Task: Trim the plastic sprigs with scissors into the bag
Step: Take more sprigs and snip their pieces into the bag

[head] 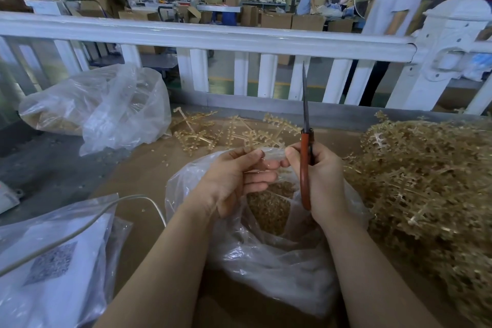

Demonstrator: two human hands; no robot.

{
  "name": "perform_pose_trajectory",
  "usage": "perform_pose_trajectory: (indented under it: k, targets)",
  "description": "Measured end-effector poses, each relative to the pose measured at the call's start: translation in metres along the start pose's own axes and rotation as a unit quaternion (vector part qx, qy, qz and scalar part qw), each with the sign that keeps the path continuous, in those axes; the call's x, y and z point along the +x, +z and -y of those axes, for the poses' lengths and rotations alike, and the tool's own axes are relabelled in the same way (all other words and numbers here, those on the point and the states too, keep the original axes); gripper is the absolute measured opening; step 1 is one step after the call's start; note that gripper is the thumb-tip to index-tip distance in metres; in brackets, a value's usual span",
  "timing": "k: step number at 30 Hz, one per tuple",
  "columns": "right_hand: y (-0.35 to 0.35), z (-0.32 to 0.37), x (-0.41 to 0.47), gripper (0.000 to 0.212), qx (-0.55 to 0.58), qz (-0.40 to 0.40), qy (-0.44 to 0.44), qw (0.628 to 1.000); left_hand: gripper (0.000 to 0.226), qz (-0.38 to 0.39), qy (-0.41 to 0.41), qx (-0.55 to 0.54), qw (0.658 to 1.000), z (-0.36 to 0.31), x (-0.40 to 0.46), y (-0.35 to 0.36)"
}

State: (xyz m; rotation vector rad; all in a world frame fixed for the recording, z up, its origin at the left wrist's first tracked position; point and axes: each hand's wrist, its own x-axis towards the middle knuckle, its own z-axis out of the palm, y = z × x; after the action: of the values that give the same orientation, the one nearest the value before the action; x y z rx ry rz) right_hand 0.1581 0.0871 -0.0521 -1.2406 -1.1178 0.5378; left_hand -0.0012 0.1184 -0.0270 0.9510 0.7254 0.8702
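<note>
Nearest, the thin clear bag (266, 255) lay open on the worktop (149, 168) with trimmed bits inside; its limp, slippery rim was pinched in the curled fingers (262, 165) of the left hand (234, 181), while the right hand (323, 181) was clenched round the orange-handled scissors (306, 157), blades together and pointing up. No sprig was held. The tan plastic sprigs (426, 181) heaped at right and scattered beyond were judged light, springy and prone to tangle, best taken by the main stem.

Bare cardboard (138, 168) left of open bag (266, 255) passable. Sprig heap (426, 181) blocks right. Loose sprigs (213, 130), fence (213, 37) close far side. Cable (80, 229) crosses near-left.
</note>
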Motion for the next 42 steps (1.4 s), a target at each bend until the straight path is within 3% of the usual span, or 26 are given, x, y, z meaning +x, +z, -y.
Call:
perform_pose_trajectory:
  k: [10,16,20,26,34,42]
  targets:
    - [0.001,0.000,0.000,0.011,-0.044,-0.022,0.007,0.999,0.026,0.028,0.034,-0.037,0.998,-0.002,0.001,-0.007]
    - [-0.001,0.006,-0.004,0.025,-0.044,0.004,-0.044,0.998,0.020,-0.028,0.087,-0.081,0.993,-0.003,0.003,-0.011]
    - [0.000,0.004,-0.007,0.044,-0.143,0.045,-0.070,0.986,0.019,-0.059,0.134,-0.111,0.983,-0.003,0.006,-0.013]
    - [-0.001,0.005,-0.011,0.055,-0.308,0.086,-0.175,0.931,0.016,-0.066,0.175,-0.097,0.978,-0.003,0.007,-0.014]
    - [-0.002,0.004,-0.008,0.060,-0.386,0.079,-0.147,0.907,0.009,-0.052,0.204,-0.086,0.974,-0.002,0.006,-0.013]
    - [-0.002,0.003,-0.007,0.060,-0.390,0.085,-0.139,0.906,0.012,-0.058,0.215,-0.045,0.974,-0.002,0.007,-0.011]
